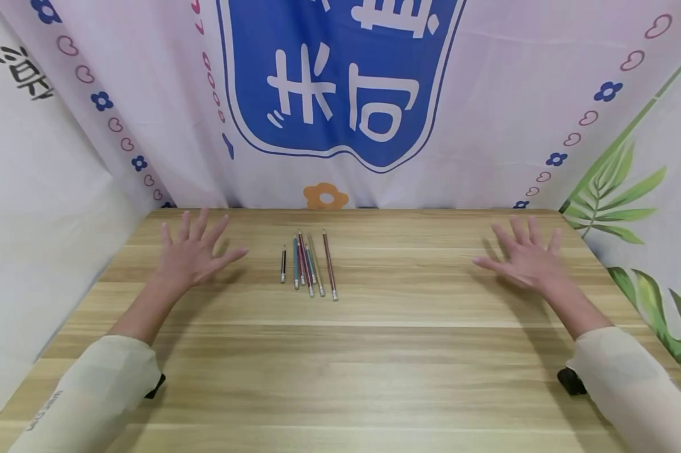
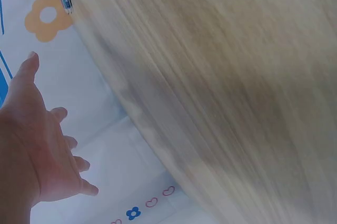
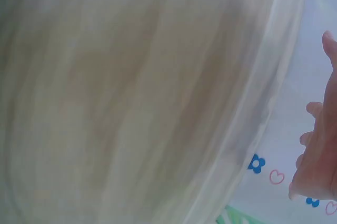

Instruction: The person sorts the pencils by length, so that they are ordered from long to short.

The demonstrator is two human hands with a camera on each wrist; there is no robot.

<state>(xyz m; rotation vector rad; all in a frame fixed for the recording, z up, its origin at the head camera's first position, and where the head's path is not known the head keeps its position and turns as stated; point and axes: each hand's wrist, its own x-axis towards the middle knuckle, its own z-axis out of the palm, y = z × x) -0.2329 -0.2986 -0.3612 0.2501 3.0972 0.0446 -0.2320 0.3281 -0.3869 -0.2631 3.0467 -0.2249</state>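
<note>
Well, left hand [image 1: 190,255]: left of the frame, it was spread wide, thumb and fingers apart, holding nothing; its shadow suggested it was raised over the worktop [image 1: 346,377].
Short dark pencil [image 1: 283,264]: left of centre, it lay alone just beside the others.
Pencil cluster [image 1: 304,267]: near the centre, teal, maroon and pale pencils overlapped, points toward the top, eraser ends toward the bottom, probably bunched so that one reach could cover them.
Lone maroon pencil [image 1: 330,264]: it lay at the cluster's right, slightly slanted.
Right hand [image 1: 524,258]: right of the frame, it was also fully splayed and without a hold; both hands were well apart from the pencils, presumably to leave them in plain sight.
Hidden at left: the left wrist view caught only a pencil end or two, upper left.
Hidden at centre: crossing pencils made an exact count uncertain.
Hidden at right: the right wrist view cut off part of the hand.
</note>
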